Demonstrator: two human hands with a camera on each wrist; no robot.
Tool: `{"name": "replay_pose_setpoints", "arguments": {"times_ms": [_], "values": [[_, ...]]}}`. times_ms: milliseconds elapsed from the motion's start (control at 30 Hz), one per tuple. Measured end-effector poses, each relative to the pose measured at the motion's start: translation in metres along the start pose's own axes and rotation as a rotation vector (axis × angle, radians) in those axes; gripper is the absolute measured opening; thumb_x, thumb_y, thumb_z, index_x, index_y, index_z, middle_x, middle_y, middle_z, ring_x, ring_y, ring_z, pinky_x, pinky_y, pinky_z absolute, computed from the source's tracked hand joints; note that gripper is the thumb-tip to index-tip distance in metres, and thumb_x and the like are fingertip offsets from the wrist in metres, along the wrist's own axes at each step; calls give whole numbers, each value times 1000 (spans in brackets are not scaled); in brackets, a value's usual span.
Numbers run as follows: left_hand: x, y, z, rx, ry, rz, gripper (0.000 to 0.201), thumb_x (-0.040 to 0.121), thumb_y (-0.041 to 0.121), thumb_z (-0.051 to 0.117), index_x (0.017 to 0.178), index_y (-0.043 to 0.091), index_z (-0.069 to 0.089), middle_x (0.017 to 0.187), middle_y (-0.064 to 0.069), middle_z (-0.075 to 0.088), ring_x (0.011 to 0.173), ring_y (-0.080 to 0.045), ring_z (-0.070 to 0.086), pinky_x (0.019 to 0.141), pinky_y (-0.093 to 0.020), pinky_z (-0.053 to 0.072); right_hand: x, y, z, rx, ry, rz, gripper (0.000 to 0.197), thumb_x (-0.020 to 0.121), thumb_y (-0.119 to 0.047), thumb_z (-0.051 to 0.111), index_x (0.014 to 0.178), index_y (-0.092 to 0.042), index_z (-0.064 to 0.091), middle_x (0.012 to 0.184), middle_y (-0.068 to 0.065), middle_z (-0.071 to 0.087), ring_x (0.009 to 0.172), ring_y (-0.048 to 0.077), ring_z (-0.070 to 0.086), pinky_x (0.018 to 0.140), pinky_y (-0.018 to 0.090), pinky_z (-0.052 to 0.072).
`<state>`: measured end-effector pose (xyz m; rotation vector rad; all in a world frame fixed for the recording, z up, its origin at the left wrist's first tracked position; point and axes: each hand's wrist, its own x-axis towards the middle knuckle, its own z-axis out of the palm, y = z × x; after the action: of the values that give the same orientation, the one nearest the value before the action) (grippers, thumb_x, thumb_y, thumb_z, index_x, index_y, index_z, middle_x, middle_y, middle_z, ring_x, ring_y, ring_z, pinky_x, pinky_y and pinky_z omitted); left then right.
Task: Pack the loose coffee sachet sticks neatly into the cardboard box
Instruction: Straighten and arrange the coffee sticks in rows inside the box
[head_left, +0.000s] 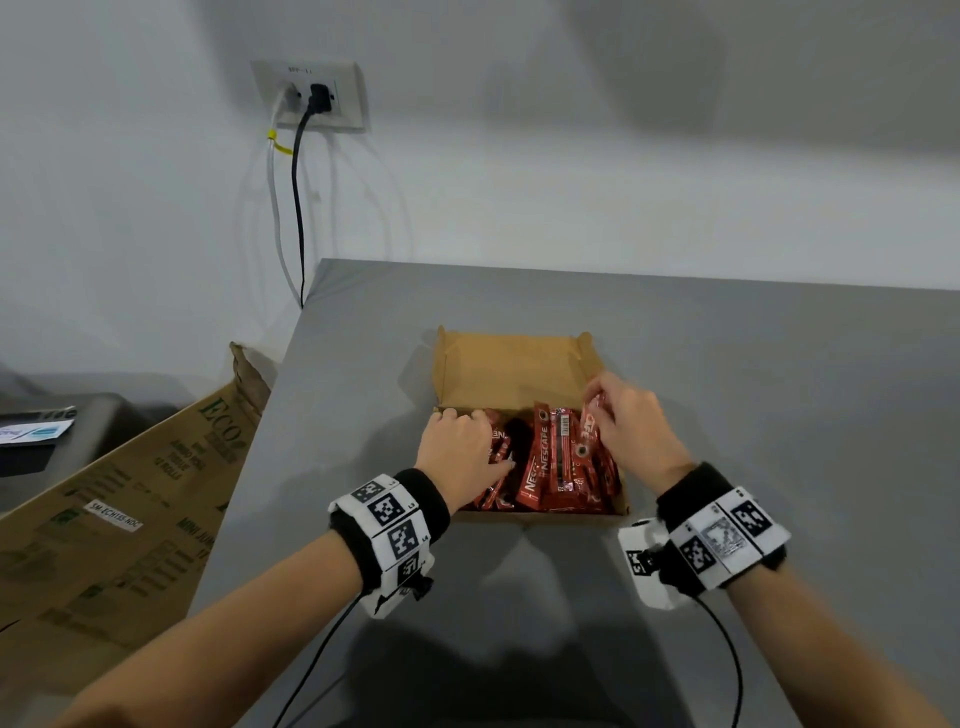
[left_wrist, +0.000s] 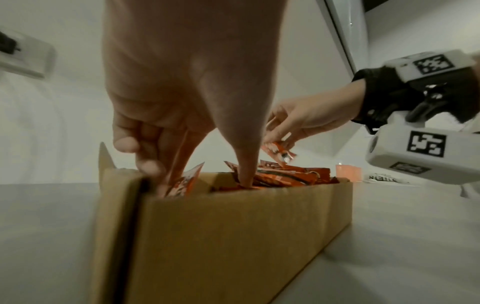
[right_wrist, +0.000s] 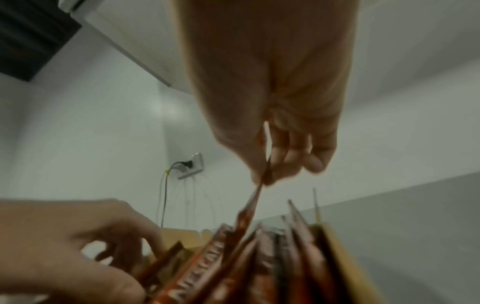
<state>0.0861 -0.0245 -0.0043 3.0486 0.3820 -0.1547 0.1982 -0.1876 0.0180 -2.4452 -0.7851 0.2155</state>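
An open cardboard box (head_left: 511, 369) sits on the grey table (head_left: 753, 395), its lid flap folded back. Several red coffee sachets (head_left: 550, 457) stand packed in its near half. My left hand (head_left: 467, 441) is at the box's left wall (left_wrist: 233, 226), its fingers and thumb pushed down among the left-side sachets (left_wrist: 184, 181) and gripping them. My right hand (head_left: 597, 395) hovers over the box's right side. It pinches the top end of one sachet (right_wrist: 255, 197) between thumb and fingertips, and that sachet's lower end is down among the others.
A large printed cardboard carton (head_left: 130, 493) leans against the table's left edge. A wall socket (head_left: 311, 96) with a black and a white cable hangs behind the table's back left corner. Wrist cables trail off the near edge.
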Motion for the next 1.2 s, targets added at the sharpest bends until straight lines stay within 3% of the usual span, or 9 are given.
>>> {"name": "replay_pose_setpoints", "arguments": {"times_ms": [67,133,200,367,533,700,833,1067,1200], "values": [[2,8,-3,13,-42,-7,52,86,54,54,103,5,52,102,-9,64,101,-27,57,90,-35,42,-2,8,3,-85,-153,3,10,92,-8,51,102,-8,53,86,5,59,76,17,59,63,20,46],[5,13,-6,27,-90,-4,45,84,46,60,101,5,53,102,-9,63,96,-26,59,78,-33,45,-7,10,8,-193,-133,-30,20,91,-13,54,110,-10,51,93,4,55,87,20,58,75,31,51],[8,17,-5,33,-140,2,35,83,36,62,100,6,57,104,-9,62,92,-24,60,70,-31,47,-11,8,9,-245,-61,-34,27,91,-17,54,117,-12,49,104,6,54,96,22,56,82,34,50],[11,21,8,71,-174,-79,62,84,46,60,122,0,41,118,-15,49,103,-24,54,86,-31,47,-25,-2,14,-282,5,-76,30,89,-34,57,110,-13,54,101,2,55,92,17,56,72,26,46],[14,21,24,55,-179,-172,72,80,51,60,122,-2,36,119,-18,39,98,-25,48,81,-28,43,-35,-6,23,-295,-49,-64,33,86,-38,61,112,-18,54,109,-1,54,103,16,53,77,26,44],[15,23,22,10,-231,-228,60,82,36,63,121,2,34,122,-23,37,97,-28,54,81,-28,46,-33,-6,20,-341,-5,-73,26,90,-28,55,113,-16,55,107,0,56,99,17,55,75,26,46],[17,24,19,37,-260,-232,54,86,26,59,124,-4,35,123,-22,40,101,-27,55,81,-27,48,-33,-11,21,-312,27,-101,22,90,-26,54,108,-14,57,105,1,58,97,18,56,77,30,49],[17,18,13,168,-245,-144,48,90,15,57,129,-5,37,125,-18,45,105,-22,58,81,-26,49,-38,-29,34,-344,-33,-189,44,84,-49,56,118,-21,55,114,0,55,107,19,52,92,34,45],[13,19,11,192,-229,-137,42,93,10,50,129,-5,36,127,-21,41,102,-24,59,75,-26,49,-39,-39,47,-419,-83,-183,52,78,-48,62,120,-20,52,117,3,52,111,22,50,94,37,45]]}}
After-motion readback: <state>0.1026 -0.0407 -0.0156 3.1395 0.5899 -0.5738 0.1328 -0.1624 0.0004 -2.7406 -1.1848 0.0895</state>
